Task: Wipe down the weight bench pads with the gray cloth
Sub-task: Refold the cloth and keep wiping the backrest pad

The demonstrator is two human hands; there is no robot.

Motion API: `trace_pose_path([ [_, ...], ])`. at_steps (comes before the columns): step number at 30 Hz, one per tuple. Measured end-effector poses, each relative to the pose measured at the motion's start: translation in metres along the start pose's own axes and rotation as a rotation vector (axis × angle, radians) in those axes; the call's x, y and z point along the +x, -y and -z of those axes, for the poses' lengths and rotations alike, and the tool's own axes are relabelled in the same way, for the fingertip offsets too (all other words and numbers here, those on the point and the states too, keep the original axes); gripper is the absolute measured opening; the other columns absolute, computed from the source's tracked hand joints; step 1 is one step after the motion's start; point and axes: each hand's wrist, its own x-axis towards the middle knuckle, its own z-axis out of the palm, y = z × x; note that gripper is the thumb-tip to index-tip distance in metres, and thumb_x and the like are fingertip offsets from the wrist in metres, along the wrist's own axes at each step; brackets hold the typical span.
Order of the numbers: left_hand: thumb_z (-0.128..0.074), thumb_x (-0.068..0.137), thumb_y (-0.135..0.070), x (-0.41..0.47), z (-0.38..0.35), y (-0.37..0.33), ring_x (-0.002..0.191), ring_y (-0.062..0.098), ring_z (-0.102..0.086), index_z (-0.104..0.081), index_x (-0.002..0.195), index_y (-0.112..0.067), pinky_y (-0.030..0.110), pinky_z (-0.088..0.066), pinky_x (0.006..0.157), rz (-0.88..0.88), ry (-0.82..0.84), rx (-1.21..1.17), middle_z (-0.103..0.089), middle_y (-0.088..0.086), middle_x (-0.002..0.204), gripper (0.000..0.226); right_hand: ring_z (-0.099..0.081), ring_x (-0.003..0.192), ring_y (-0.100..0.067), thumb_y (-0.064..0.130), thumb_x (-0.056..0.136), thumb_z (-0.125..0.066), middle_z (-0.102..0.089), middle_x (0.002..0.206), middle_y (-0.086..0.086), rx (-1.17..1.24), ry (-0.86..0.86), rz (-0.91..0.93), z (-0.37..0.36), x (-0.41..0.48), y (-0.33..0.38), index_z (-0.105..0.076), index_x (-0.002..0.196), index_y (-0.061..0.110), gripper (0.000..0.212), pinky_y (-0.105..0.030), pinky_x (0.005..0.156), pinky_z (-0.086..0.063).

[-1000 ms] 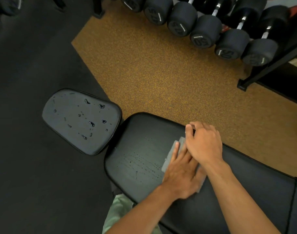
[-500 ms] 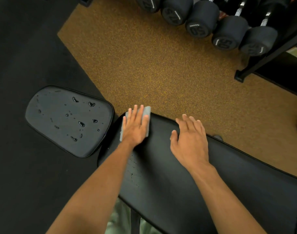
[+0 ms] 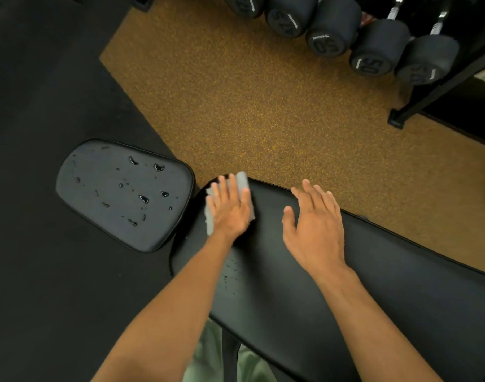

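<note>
The folded gray cloth (image 3: 243,180) lies on the far left corner of the long black bench pad (image 3: 290,293). My left hand (image 3: 230,209) presses flat on top of it, fingers spread, covering most of it. My right hand (image 3: 315,230) rests palm down on the same pad to the right of the cloth, fingers apart and holding nothing. A few small droplets (image 3: 230,274) dot the long pad near my left forearm. The separate seat pad (image 3: 98,205) to the left carries several water drops.
A rack of black dumbbells (image 3: 329,37) runs along the top right, with its black frame foot (image 3: 395,121) on the brown speckled floor (image 3: 263,106). Black rubber flooring (image 3: 43,78) lies to the left. Pale green trousers (image 3: 205,359) show beneath the bench.
My left hand slid the cloth from the middle of the long pad to its far left corner. My right hand came off the cloth and now lies flat on the pad.
</note>
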Motion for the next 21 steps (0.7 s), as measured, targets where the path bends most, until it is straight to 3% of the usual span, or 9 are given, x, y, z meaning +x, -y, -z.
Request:
trace_pose_path([
  [2, 0.003, 0.092, -0.062, -0.045, -0.010, -0.021, 0.160, 0.033, 0.014, 0.006, 0.166, -0.018, 0.057, 0.000, 0.128, -0.148, 0.063, 0.052, 0.011, 0.010, 0.174, 0.086, -0.040, 0.145, -0.028, 0.034, 0.096, -0.046, -0.050, 0.153, -0.012, 0.023, -0.022, -0.008, 0.005, -0.003, 0.003, -0.060, 0.139, 0.011, 0.050, -0.044, 0.124, -0.023],
  [5, -0.016, 0.092, -0.053, -0.131, -0.019, -0.046, 0.160, 0.039, 0.010, -0.003, 0.166, -0.010, 0.061, -0.003, 0.127, -0.462, 0.079, 0.056, 0.005, 0.018, 0.174, 0.087, -0.040, 0.145, -0.027, 0.035, 0.097, -0.043, -0.051, 0.153, -0.011, 0.044, -0.040, 0.006, 0.016, -0.011, 0.008, -0.060, 0.138, 0.011, 0.050, -0.044, 0.124, -0.022],
  [6, -0.024, 0.095, -0.049, -0.159, -0.022, -0.053, 0.161, 0.037, 0.005, -0.008, 0.166, -0.011, 0.060, -0.006, 0.128, -0.558, 0.060, 0.031, -0.001, 0.016, 0.174, 0.083, -0.040, 0.145, -0.026, 0.035, 0.098, -0.043, -0.051, 0.153, -0.010, 0.051, -0.035, 0.008, 0.018, -0.013, 0.008, -0.060, 0.139, 0.012, 0.050, -0.043, 0.124, -0.022],
  [8, -0.027, 0.105, -0.047, -0.210, -0.028, -0.060, 0.162, 0.026, 0.011, 0.001, 0.167, -0.023, 0.056, -0.003, 0.129, -0.676, 0.053, 0.024, 0.003, 0.005, 0.176, 0.073, -0.038, 0.147, -0.025, 0.037, 0.099, -0.044, -0.049, 0.155, -0.008, 0.040, -0.022, 0.022, 0.023, -0.019, 0.008, -0.058, 0.141, 0.013, 0.050, -0.042, 0.125, -0.020],
  [11, -0.024, 0.110, -0.039, -0.254, -0.030, -0.053, 0.160, 0.021, 0.019, 0.014, 0.165, -0.029, 0.051, 0.002, 0.129, -0.719, 0.050, 0.006, 0.011, 0.000, 0.175, 0.068, -0.033, 0.149, -0.024, 0.036, 0.100, -0.049, -0.043, 0.159, -0.008, -0.015, 0.027, 0.067, 0.028, -0.034, 0.003, -0.055, 0.144, 0.014, 0.050, -0.040, 0.126, -0.018],
  [16, -0.027, 0.113, -0.037, -0.249, -0.021, -0.035, 0.161, 0.016, 0.012, -0.009, 0.167, -0.026, 0.052, -0.003, 0.131, -0.775, 0.058, -0.051, 0.001, -0.006, 0.176, 0.059, -0.033, 0.150, -0.026, 0.038, 0.100, -0.046, -0.042, 0.160, -0.009, -0.061, 0.086, 0.090, 0.023, -0.054, -0.007, -0.055, 0.145, 0.013, 0.051, -0.042, 0.126, -0.020],
  [21, -0.038, 0.113, -0.031, -0.249, -0.025, -0.033, 0.161, 0.015, 0.013, -0.008, 0.167, -0.025, 0.051, -0.001, 0.130, -0.791, 0.046, -0.095, -0.002, -0.004, 0.176, 0.063, -0.030, 0.151, -0.025, 0.039, 0.102, -0.043, -0.040, 0.161, -0.008, -0.074, 0.113, 0.075, 0.018, -0.068, -0.013, -0.055, 0.145, 0.015, 0.051, -0.042, 0.126, -0.020],
])
